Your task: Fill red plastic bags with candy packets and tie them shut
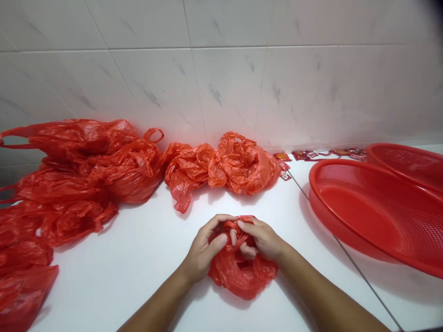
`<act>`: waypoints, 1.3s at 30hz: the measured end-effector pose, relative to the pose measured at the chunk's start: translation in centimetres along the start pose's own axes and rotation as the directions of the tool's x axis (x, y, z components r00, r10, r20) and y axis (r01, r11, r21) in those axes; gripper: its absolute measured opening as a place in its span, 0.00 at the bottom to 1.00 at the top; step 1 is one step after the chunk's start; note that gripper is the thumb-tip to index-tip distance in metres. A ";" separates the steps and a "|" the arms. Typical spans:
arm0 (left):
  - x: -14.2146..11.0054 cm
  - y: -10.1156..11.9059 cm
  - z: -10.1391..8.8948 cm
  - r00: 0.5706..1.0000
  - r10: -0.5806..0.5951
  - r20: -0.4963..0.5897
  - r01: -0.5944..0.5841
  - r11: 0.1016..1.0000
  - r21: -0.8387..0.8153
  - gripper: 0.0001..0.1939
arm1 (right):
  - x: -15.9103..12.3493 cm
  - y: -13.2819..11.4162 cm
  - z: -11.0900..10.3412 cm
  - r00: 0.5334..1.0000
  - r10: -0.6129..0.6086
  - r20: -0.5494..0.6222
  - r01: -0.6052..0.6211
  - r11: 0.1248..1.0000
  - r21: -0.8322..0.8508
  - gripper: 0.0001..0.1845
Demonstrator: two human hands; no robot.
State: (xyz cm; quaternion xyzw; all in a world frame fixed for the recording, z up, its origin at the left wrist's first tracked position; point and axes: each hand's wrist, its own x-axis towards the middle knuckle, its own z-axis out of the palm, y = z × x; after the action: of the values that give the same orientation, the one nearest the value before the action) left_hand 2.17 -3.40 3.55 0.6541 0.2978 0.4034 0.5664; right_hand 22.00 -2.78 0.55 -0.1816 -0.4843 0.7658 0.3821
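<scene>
Bare forearms [155,306] enter from the bottom edge and lead to the left hand [202,249] and right hand [261,240], which sit close together over a crumpled red plastic carrier bag [242,276]. Both hands are closed around the bag's gathered upper part. The left fingers [216,226] curl over the bunch from one side, while the right fingers [254,230] wrap over it from the other, their tips almost meeting, and the rest of the bag balloons loosely beneath them on a white countertop [138,290]. To the right, a thin dark line [360,274] runs across the counter, though it is hard to tell whether it is a wire or a seam. Beyond it lies a red oval mesh basket [363,212], overlapping the rim of a second [404,161] behind it. Ahead of the hands sits a bunched pair of red bags [221,166], and a long heap of similar bags [69,184] spreads along the left side, with loop handles showing. Small red sachets [328,154] lie scattered near the far edge, against a white marble-patterned tile wall [224,78].
</scene>
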 end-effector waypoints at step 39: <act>0.6 0.0 0.3 0.918 -0.374 0.130 0.395 0.839 -0.375 0.22 | -0.4 -0.3 0.6 0.613 -0.759 0.220 0.462 0.118 -0.879 0.13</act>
State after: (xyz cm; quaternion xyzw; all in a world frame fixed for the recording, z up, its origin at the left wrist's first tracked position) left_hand 2.71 -3.01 3.69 0.4638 0.3212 0.3161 0.7628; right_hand 22.00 -3.34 1.05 -0.2395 -0.7725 0.1261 0.5744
